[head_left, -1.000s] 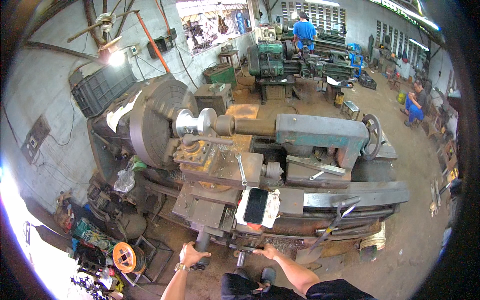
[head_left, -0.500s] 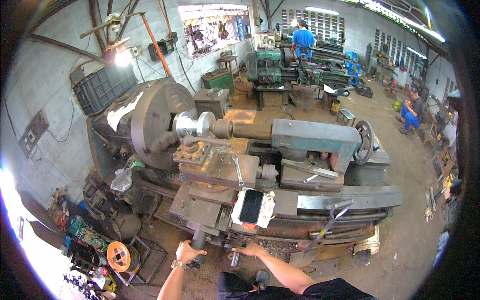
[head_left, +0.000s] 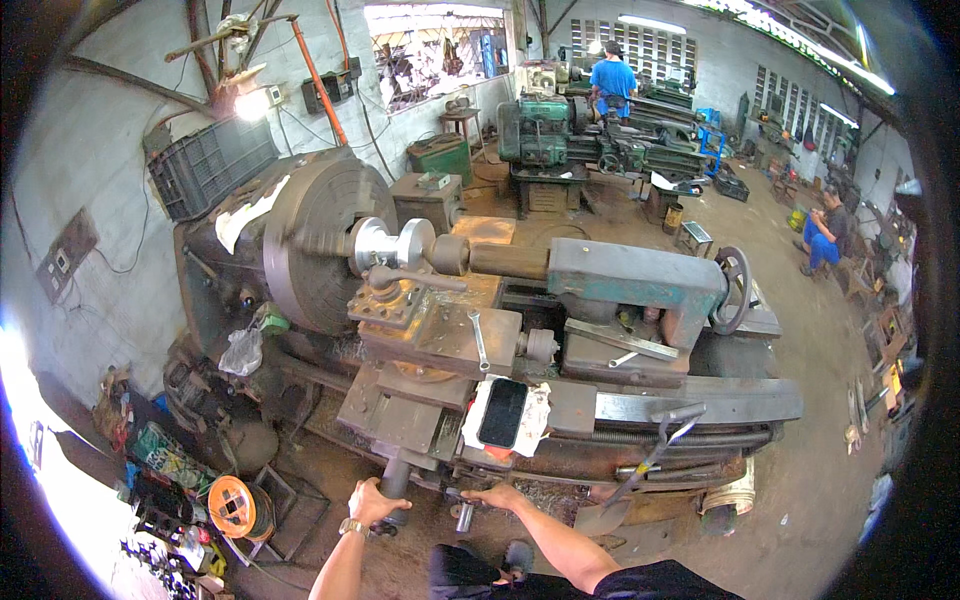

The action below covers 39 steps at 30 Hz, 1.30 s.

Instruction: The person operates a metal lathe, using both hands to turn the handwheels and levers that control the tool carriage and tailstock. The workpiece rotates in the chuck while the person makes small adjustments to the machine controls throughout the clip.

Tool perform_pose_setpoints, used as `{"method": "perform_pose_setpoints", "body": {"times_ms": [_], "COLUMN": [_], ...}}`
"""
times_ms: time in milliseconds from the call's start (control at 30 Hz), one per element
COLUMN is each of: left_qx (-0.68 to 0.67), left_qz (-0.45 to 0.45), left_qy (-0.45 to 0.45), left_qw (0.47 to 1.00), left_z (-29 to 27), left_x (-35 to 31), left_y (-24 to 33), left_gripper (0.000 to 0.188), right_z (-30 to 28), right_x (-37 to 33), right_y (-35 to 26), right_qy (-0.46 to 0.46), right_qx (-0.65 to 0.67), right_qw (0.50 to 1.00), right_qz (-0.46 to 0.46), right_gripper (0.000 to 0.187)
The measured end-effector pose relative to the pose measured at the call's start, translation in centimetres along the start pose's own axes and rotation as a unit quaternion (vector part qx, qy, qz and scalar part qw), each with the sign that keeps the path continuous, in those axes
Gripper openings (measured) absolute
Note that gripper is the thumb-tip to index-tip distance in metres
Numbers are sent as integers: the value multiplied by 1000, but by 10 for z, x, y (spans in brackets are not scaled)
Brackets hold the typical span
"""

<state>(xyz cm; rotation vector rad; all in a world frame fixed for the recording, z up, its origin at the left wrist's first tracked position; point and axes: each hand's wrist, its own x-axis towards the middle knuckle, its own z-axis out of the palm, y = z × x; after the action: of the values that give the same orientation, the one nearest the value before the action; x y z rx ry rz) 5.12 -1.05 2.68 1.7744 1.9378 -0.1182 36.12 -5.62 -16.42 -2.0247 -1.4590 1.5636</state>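
In front of me stands a large metal lathe with a big round chuck [head_left: 325, 240] on the left. A shiny, stepped metal workpiece [head_left: 378, 245] sits between the chuck and the tailstock [head_left: 640, 275]. My left hand [head_left: 370, 503], with a watch at the wrist, is closed round the dark cylindrical cross-slide handle [head_left: 396, 482] below the carriage. To its right, my right hand [head_left: 495, 496] grips a small lever [head_left: 455, 494], its fingers partly hidden. The tool post [head_left: 385, 298] with its clamping lever is close to the workpiece.
A wrench [head_left: 478, 340] lies on the carriage, and a phone [head_left: 503, 413] on a cloth beside it. A shovel [head_left: 650, 465] leans against the lathe's front. An orange cable reel [head_left: 235, 507] stands at lower left. Two other people [head_left: 612, 80] are farther back, near other machines.
The chuck's face looks different and blurred, as if turning. The whole view has shifted slightly; both hands keep their places on the handle and lever.
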Motion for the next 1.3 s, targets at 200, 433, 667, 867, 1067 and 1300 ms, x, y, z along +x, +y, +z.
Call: {"method": "perform_pose_setpoints", "body": {"times_ms": [200, 433, 667, 867, 1067, 1300], "left_qx": [3, -21, -11, -11, -12, -13], "left_qz": [16, -9, 15, 10, 2, 3], "left_qy": [26, -22, 39, 21, 3, 1], "left_qw": [1000, 1000, 999, 1000, 1000, 1000], "left_z": [2, -2, 4, -2, -7, -7], "left_x": [0, 1, -2, -6, -8, -8], "left_y": [-2, 0, -2, 2, 6, 7], "left_gripper": [110, 112, 103, 105, 107, 112], "right_z": [-9, -14, -24, -26, -9, -13], "right_x": [-21, -23, -45, -44, -23, -27], "right_y": [-10, -10, -18, -18, 6, 10], "right_qy": [18, -9, 6, -4, 41, 35], "right_qx": [-35, -59, 3, 30, 10, 31], "right_qw": [999, 998, 1000, 998, 998, 996], "right_qz": [20, 30, -23, -48, -42, -78], "right_gripper": [104, 102, 87, 74, 75, 75]}}
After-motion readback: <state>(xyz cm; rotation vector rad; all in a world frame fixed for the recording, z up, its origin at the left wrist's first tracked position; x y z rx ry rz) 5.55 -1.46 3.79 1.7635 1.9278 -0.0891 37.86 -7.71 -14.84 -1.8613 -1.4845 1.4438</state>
